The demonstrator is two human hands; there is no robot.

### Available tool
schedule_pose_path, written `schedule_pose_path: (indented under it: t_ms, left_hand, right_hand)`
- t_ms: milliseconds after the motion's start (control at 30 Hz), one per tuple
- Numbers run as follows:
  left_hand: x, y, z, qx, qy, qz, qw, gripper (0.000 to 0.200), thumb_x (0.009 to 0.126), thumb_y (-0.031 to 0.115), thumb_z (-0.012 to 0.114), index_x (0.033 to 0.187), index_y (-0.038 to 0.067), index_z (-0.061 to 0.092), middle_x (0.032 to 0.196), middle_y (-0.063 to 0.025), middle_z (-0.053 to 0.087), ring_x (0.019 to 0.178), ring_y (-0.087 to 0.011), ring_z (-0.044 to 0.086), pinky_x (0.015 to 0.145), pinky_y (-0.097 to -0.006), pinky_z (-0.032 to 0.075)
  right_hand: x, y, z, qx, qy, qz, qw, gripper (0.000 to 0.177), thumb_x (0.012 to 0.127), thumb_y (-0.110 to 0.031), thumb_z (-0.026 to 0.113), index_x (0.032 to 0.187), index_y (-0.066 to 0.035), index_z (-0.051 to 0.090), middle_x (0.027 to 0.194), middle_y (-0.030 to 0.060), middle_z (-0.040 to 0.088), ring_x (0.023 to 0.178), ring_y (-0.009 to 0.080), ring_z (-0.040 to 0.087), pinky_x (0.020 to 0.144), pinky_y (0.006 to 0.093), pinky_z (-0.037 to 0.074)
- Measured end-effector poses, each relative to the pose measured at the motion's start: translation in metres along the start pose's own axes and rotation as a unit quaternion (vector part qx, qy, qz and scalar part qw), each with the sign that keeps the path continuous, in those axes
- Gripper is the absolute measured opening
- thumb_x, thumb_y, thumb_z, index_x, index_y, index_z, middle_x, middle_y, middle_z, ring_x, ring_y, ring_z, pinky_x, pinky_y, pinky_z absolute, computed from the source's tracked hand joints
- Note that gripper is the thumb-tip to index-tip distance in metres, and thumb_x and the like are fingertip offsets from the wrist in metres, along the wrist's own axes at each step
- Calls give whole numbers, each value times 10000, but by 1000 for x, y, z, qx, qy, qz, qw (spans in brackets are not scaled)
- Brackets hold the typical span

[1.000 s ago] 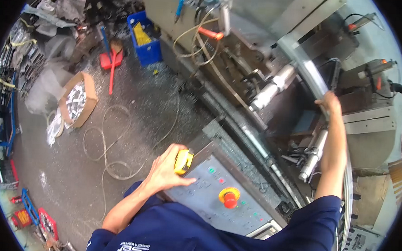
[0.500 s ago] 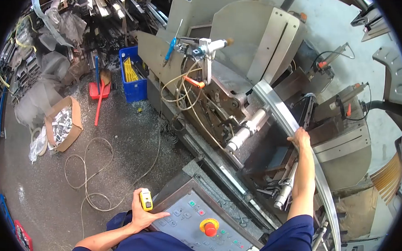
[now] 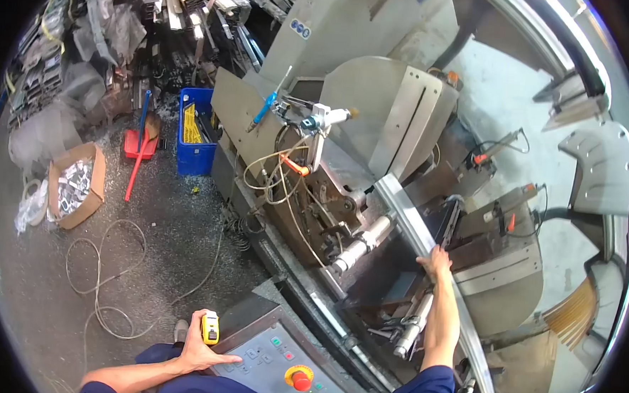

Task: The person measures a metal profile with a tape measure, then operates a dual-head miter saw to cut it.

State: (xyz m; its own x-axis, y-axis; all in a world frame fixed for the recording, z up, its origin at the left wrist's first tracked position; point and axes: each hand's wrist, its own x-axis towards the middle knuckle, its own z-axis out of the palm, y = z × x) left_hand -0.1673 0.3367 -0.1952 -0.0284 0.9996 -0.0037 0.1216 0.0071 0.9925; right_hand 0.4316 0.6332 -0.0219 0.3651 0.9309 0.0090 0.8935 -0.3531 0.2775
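Since the earlier frames the head view has been tilting up, so both hands are sitting lower and more of the machine (image 3: pixel 376 107) is showing. The left hand (image 3: pixel 194 347) is clasping a boxy yellow tape measure (image 3: pixel 210 328) at the near-left corner of the grey control panel (image 3: pixel 261 336), fingertips resting on its flat keys, near the round red button (image 3: pixel 300 378). The right hand (image 3: pixel 435 261) is stretching out, fingers curling over the long, curved, shiny metal profile (image 3: pixel 404 214) passing beside a steel roller (image 3: pixel 358 245). Left of the panel, gritty concrete floor (image 3: pixel 177 246) is lying open, crossed by a looped cable (image 3: pixel 103 285).
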Motion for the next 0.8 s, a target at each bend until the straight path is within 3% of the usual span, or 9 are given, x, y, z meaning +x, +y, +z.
schedule_pose_path:
  t_ms: [100, 233, 400, 500, 633, 667, 700, 733, 800]
  left_hand:
    - [2, 1, 0, 22, -8, 2, 1000, 1149, 436, 435, 999, 1292, 47, 339, 1129, -106, 468, 1039, -213, 501, 917, -363, 445]
    - [4, 4, -1, 12, -29, -14, 999, 1148, 432, 444, 998, 1287, 48, 342, 1129, -103, 468, 1043, -214, 501, 919, -363, 446]
    - [0, -1, 2, -16, -5, -14, 1000, 1157, 417, 439, 1004, 1284, 46, 345, 1124, -87, 460, 1043, -203, 490, 924, -351, 441]
    - [0, 9, -2, 62, 5, 15, 998, 1174, 410, 447, 1004, 1282, 14, 348, 1131, -116, 461, 1058, -228, 493, 939, -352, 437]
    - [-4, 17, -6, 42, 7, 11, 999, 1188, 419, 493, 991, 1290, -5, 355, 1153, -134, 457, 1079, -257, 502, 954, -368, 444]
    - [-7, 15, -5, 43, 14, 15, 999, 1182, 441, 525, 975, 1299, -10, 363, 1172, -146, 459, 1096, -267, 507, 964, -379, 448]
    - [-5, 8, -3, 48, 16, 30, 998, 1181, 462, 542, 962, 1317, -14, 367, 1205, -168, 458, 1123, -280, 507, 986, -384, 444]
    - [-8, 4, -2, 28, 18, 20, 999, 1178, 489, 542, 953, 1340, -15, 360, 1237, -183, 451, 1169, -295, 493, 1018, -385, 421]
    - [-7, -11, 0, 22, 0, 9, 1000, 1198, 501, 476, 965, 1385, -1, 312, 1293, -184, 439, 1226, -299, 467, 1060, -375, 382]
  right_hand:
    - [-4, -6, -3, 3, -4, -11, 1000, 972, 671, -489, 837, 1404, -5, 420, 1325, 206, 553, 1220, 374, 531, 962, 588, 441]
    - [-9, -18, 2, 31, 36, -4, 999, 1008, 715, -545, 786, 1476, -51, 347, 1444, 171, 467, 1322, 350, 451, 1028, 642, 360]
    - [5, -35, -8, -26, -25, 39, 999, 1066, 751, -618, 724, 1530, -79, 234, 1493, 116, 420, 1357, 307, 428, 1049, 716, 292]
    - [11, -41, -9, -52, -56, 65, 995, 1084, 754, -630, 714, 1539, -79, 208, 1484, 110, 432, 1374, 296, 407, 1052, 715, 290]
    - [33, -8, 38, -33, 42, 4, 999, 979, 747, -607, 735, 1480, -77, 359, 1514, 114, 414, 1389, 289, 400, 1088, 608, 328]
    - [27, -10, 34, -14, 20, 41, 999, 1042, 705, -704, 701, 1486, -100, 367, 1536, 72, 394, 1375, 308, 424, 1058, 656, 327]
    - [27, -12, 32, -3, 10, 50, 999, 1044, 690, -703, 716, 1478, -107, 379, 1498, 106, 436, 1337, 366, 456, 1049, 628, 364]
    - [22, -13, 32, 18, 69, 68, 995, 942, 661, -552, 815, 1409, -95, 470, 1359, 169, 565, 1218, 332, 573, 1013, 519, 460]
    - [58, 11, 71, 29, 143, 23, 989, 979, 585, -456, 895, 1387, -65, 491, 1312, 172, 592, 1193, 340, 587, 988, 435, 494]
